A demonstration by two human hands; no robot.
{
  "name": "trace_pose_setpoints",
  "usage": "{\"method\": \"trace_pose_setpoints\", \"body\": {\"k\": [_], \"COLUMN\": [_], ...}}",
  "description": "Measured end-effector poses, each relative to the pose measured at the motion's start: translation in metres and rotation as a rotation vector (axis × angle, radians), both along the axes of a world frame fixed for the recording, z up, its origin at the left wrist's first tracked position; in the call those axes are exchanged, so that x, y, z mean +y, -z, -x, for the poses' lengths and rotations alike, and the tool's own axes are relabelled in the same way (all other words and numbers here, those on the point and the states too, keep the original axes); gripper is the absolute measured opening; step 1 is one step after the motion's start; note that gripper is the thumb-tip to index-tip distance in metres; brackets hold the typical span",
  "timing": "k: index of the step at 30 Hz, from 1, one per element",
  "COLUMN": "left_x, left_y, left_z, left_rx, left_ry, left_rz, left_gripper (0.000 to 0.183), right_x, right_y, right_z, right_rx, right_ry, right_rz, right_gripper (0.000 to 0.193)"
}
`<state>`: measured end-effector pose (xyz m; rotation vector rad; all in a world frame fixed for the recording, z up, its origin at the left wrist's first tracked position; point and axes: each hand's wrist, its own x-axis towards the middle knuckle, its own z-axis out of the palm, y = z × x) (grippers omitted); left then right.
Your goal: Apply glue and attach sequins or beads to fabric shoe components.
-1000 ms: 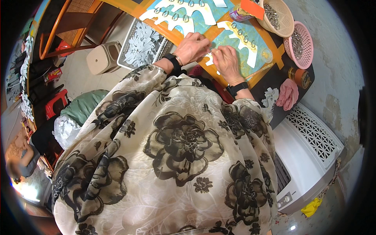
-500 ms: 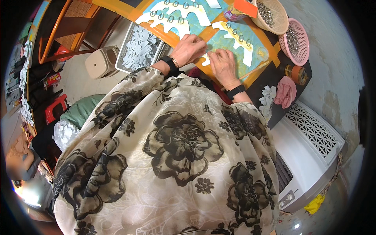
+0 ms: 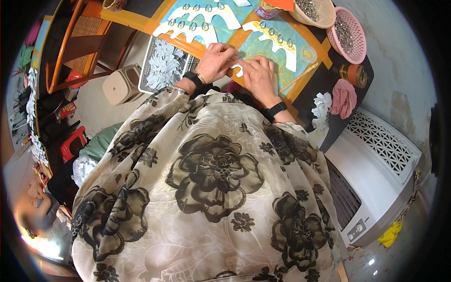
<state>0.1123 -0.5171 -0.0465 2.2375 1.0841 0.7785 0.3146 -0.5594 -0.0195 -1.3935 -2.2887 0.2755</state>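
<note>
My left hand (image 3: pixel 217 62) and my right hand (image 3: pixel 257 79) meet at the near edge of the table, fingertips pinched together over a small white cut piece (image 3: pixel 238 71). Most of that piece is hidden by the fingers. Something greyish glints between the fingertips, too small to name. Beyond the hands lie white scalloped strips with metal rings along them: one strip (image 3: pixel 290 57) to the right, another (image 3: pixel 208 36) to the left, more behind it. Yellowish smears mark some strips. They rest on a blue-green stained sheet (image 3: pixel 253 47) edged with orange tape.
A cream basket (image 3: pixel 329 21) and a pink basket (image 3: pixel 361 47) hold metal rings at the far right. A tape roll (image 3: pixel 353 75), a pink cloth (image 3: pixel 344 98) and a thin stick (image 3: pixel 300 76) lie nearer. Left stand a crate of white pieces (image 3: pixel 164 63) and a beige stool (image 3: pixel 121 85); right, a white air cooler (image 3: pixel 376 174).
The whole view has shifted, so the table and hands sit slightly higher and further left. Both hands stay together at the white piece, with small finger movements.
</note>
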Motion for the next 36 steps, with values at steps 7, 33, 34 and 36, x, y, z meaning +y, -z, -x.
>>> {"method": "trace_pose_setpoints", "body": {"k": [7, 33, 34, 36], "left_x": [0.001, 0.018, 0.019, 0.024], "left_y": [-0.015, -0.011, -0.011, -0.017], "left_z": [0.004, -0.024, -0.023, -0.022], "left_rx": [0.089, 0.241, 0.243, 0.253], "left_ry": [0.131, -0.126, -0.124, -0.099], "left_rz": [0.016, 0.108, 0.106, 0.134], "left_gripper": [0.029, 0.013, 0.013, 0.016], "right_x": [-0.004, -0.008, -0.007, -0.005], "right_y": [0.008, -0.005, -0.005, -0.005], "right_z": [-0.011, -0.012, -0.012, -0.012], "right_rx": [0.005, -0.024, -0.025, -0.028], "right_ry": [0.014, 0.037, 0.038, 0.037], "right_rz": [0.048, 0.119, 0.117, 0.114], "right_gripper": [0.029, 0.037, 0.038, 0.038]}}
